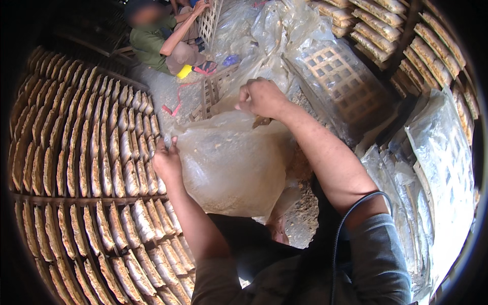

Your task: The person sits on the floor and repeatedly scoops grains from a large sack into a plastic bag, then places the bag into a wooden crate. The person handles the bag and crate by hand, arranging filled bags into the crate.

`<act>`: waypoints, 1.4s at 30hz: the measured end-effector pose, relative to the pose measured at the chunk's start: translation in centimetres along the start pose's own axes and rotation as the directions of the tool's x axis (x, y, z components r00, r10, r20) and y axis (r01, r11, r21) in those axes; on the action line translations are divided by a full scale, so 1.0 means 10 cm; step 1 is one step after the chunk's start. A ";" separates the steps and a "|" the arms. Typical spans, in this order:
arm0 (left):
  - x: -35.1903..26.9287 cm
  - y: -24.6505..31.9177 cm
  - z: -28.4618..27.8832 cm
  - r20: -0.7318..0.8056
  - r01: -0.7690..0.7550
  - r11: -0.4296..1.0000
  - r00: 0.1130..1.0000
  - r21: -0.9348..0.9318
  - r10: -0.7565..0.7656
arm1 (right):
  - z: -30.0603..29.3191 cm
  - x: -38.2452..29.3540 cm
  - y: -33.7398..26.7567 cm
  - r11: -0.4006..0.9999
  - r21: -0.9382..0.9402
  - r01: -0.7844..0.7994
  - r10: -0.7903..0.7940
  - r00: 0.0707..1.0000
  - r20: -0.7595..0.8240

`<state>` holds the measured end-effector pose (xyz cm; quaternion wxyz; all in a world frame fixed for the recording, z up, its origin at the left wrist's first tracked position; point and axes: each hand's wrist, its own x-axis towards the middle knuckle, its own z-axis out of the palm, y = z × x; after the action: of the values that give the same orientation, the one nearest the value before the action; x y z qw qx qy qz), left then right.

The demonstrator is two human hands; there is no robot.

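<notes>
A cloudy, translucent plastic sheet [232, 167] hangs spread between my hands, above my lap. My left hand [167, 158] grips its upper left corner, thumb pointing up. My right hand [263, 98] is curled at the sheet's upper right edge, fingers bent inward; whether it pinches the plastic cannot be told. Just beyond the sheet lies a woven bamboo lattice piece [206, 97], partly covered by plastic. Farther right, a lattice bamboo tray [335, 76] is wrapped in clear plastic. Crumpled plastic sheeting [274, 34] lies heaped beyond my right hand.
Racks of upright pale slabs [87, 152] fill the left side. More stacked slabs [381, 26] stand at the upper right. Plastic-covered panels [438, 160] lean at my right. A person in a green shirt [152, 45] crouches ahead, holding a lattice panel [209, 23]. Red ribbon [177, 103] lies on the floor.
</notes>
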<state>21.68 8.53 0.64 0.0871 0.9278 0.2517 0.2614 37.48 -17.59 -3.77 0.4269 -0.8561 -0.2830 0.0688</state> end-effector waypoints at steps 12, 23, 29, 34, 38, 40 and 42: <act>0.06 0.13 0.16 0.118 0.009 0.978 0.993 -0.208 0.016 | -0.05 0.11 0.01 0.920 -0.384 -0.074 0.131 0.984 0.123; -0.11 0.29 -0.10 0.157 0.013 0.720 0.979 -0.693 0.133 | -0.10 -0.07 -0.09 0.956 -0.286 0.069 -0.010 0.979 0.203; -0.17 0.22 -0.08 0.157 -0.033 0.683 0.964 -0.729 0.215 | 0.16 -0.12 -0.17 0.942 0.078 0.326 -0.335 0.923 0.188; -0.20 0.27 -0.05 0.233 -0.030 0.721 0.936 -0.692 0.262 | 0.49 -0.05 -0.17 0.894 -0.023 0.448 -0.440 0.885 0.150; -0.21 0.42 -0.12 0.226 -0.046 0.679 0.925 -0.732 0.306 | 0.58 0.02 -0.37 0.942 0.109 0.317 -0.333 0.854 0.401; -0.16 0.35 -0.16 0.184 -0.052 0.661 0.942 -0.749 0.282 | 0.66 0.05 -0.40 0.958 0.089 0.272 -0.282 0.842 0.460; -0.13 0.41 -0.24 0.146 -0.044 0.654 0.961 -0.755 0.233 | 0.77 0.05 -0.31 0.956 0.092 0.278 -0.290 0.855 0.430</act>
<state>21.20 4.37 3.29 0.4666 0.8509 0.0389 0.2381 33.84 -10.55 -6.17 0.3686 -0.7615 -0.4942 0.2001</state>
